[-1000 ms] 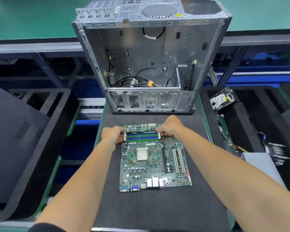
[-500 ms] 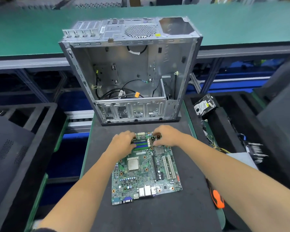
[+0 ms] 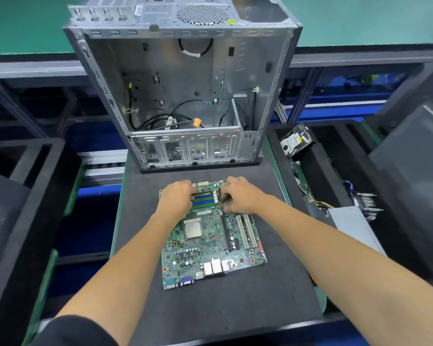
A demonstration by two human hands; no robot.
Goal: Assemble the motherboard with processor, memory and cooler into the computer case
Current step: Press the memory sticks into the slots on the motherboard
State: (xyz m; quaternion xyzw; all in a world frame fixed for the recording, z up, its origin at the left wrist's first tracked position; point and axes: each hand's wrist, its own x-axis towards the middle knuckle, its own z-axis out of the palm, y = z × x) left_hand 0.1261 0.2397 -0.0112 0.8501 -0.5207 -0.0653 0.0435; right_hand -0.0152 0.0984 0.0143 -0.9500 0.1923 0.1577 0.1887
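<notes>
seating memory: my left hand [image 3: 176, 199] and right hand [image 3: 238, 196] press with curled fingers on the memory slots [image 3: 203, 199] at the motherboard [image 3: 210, 243] far edge; next i think the cooler is needed.

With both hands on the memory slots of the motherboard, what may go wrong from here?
1. The left hand and right hand press at the memory slots; uneven force could leave a module tilted.
2. The motherboard lies loose on the mat and might slide.
3. The processor sits bare; a slipping finger might touch it.
</notes>
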